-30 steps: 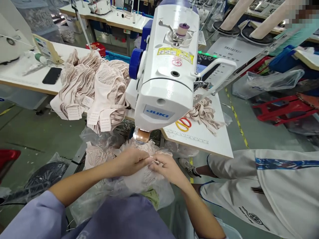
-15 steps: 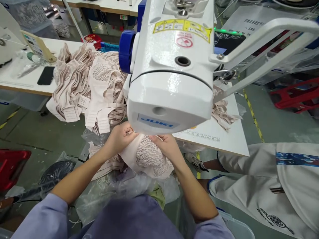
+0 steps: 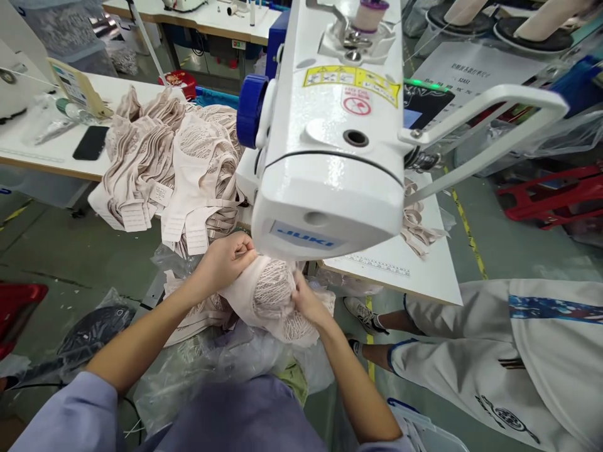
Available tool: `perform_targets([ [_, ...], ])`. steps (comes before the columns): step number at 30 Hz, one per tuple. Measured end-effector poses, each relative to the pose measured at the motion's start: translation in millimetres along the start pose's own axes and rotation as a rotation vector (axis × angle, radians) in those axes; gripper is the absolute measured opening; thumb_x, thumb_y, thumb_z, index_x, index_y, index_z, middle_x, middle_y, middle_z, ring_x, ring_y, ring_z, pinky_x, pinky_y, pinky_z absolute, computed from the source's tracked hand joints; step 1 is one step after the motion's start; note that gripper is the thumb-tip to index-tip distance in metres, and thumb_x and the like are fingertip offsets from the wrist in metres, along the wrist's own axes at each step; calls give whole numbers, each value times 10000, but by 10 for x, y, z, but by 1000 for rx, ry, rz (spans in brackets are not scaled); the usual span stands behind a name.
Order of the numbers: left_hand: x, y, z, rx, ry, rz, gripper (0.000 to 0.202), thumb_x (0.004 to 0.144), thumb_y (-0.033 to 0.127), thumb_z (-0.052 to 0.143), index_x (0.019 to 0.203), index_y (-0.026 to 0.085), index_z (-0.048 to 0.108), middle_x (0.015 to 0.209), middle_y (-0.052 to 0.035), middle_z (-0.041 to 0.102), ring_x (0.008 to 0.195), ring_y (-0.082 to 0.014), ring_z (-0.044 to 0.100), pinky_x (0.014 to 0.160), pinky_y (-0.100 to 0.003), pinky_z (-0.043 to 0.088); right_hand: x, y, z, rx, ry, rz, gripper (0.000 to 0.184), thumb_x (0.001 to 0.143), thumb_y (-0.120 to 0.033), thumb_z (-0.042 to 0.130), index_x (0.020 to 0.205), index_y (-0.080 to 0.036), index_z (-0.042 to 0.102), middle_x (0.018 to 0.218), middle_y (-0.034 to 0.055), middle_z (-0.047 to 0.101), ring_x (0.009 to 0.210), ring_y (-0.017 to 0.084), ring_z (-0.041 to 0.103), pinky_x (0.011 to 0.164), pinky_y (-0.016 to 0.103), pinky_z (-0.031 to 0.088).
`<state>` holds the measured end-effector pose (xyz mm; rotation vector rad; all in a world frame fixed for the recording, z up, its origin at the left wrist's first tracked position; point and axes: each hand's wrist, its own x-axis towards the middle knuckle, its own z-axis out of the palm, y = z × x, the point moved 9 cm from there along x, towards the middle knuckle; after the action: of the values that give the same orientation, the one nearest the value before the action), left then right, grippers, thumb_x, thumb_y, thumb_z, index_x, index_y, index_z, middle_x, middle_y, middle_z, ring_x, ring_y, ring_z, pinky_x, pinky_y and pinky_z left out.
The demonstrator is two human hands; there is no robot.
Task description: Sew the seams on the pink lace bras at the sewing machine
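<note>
1. The left hand (image 3: 225, 258) pinches the upper edge of a beige lace bra (image 3: 268, 295) at centre frame, right under the head of the white sewing machine (image 3: 330, 157).
2. The right hand (image 3: 305, 300) grips the cup's right side, apparently holding the fabric taut.
3. A pile of finished bras (image 3: 174, 163) covers the desk (image 3: 424, 276) at left of centre.
4. At the lower right stands another person in white clothing (image 3: 541, 351), on a green factory floor.

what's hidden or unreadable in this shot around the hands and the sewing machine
- Head view: the needle area is hidden behind the sewing machine head.
- Left hand fingertips are tucked under the machine head; its grip on the lace garment is unclear.
- Right hand fingers are partly buried in the lace.
- Tags on the garment pile are too small to read.
</note>
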<state>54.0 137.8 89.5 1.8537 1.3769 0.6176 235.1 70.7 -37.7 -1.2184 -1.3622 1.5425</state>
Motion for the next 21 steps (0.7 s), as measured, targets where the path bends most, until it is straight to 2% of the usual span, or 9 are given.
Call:
perform_targets([
  [1, -10, -22, -6, 1, -3, -4, 150, 836, 315, 567, 781, 177, 581, 596, 17, 515, 579, -133, 443, 555, -247, 310, -96, 115, 83, -6, -81, 40, 1054, 675, -901, 568, 1449, -198, 430, 1462, 187, 497, 1351, 318, 477, 1088, 413, 422],
  [3, -38, -70, -9, -17, -5, -20, 184, 865, 347, 554, 809, 175, 588, 621, 14, 541, 584, -134, 468, 556, -243, 320, -308, 317, 215, -12, -221, 147, 918, 677, -833, 656, 1330, -196, 563, 1271, 159, 640, 1181, 319, 598, 978, 410, 499],
  [6, -81, -110, 4, -77, -4, -30, 192, 897, 358, 532, 859, 177, 583, 682, 10, 582, 614, -136, 510, 577, -240, 357, -544, 453, 242, 64, -272, 253, 600, 757, -693, 707, 1091, -196, 692, 951, 93, 724, 853, 267, 677, 795, 390, 551],
  [9, -109, -117, 4, -133, 4, -6, 163, 901, 334, 540, 862, 179, 571, 744, -1, 605, 672, -144, 540, 628, -250, 395, -633, 453, 164, 180, -202, 255, 452, 851, -642, 635, 924, -206, 729, 834, 92, 727, 755, 252, 678, 743, 385, 555],
  [12, -146, -139, 1, -138, 7, -3, 180, 901, 350, 560, 841, 181, 566, 698, 15, 560, 646, -141, 515, 603, -247, 378, -679, 468, 65, 257, -84, 251, 462, 850, -660, 616, 849, -213, 733, 806, 102, 735, 760, 264, 696, 722, 382, 561],
  [14, -175, -152, -2, -117, 10, -7, 191, 912, 368, 559, 862, 185, 573, 687, 21, 540, 640, -143, 509, 589, -247, 372, -715, 483, -19, 275, 22, 248, 483, 801, -685, 652, 865, -213, 731, 817, 100, 744, 778, 276, 706, 722, 386, 565],
  [17, -197, -161, -35, -104, 36, -5, 200, 925, 376, 554, 988, 188, 586, 818, -11, 608, 752, -166, 574, 650, -260, 431, -766, 466, -106, 271, 120, 232, 527, 742, -713, 687, 883, -206, 729, 813, 95, 748, 797, 289, 711, 734, 391, 570],
  [21, -243, -116, -94, -34, 98, 29, 255, 922, 355, 553, 1099, 172, 574, 1045, -83, 650, 944, -210, 617, 804, -318, 506, -817, 356, -133, 273, 135, 194, 518, 778, -692, 667, 967, -213, 723, 839, 82, 744, 806, 273, 707, 736, 371, 564],
])
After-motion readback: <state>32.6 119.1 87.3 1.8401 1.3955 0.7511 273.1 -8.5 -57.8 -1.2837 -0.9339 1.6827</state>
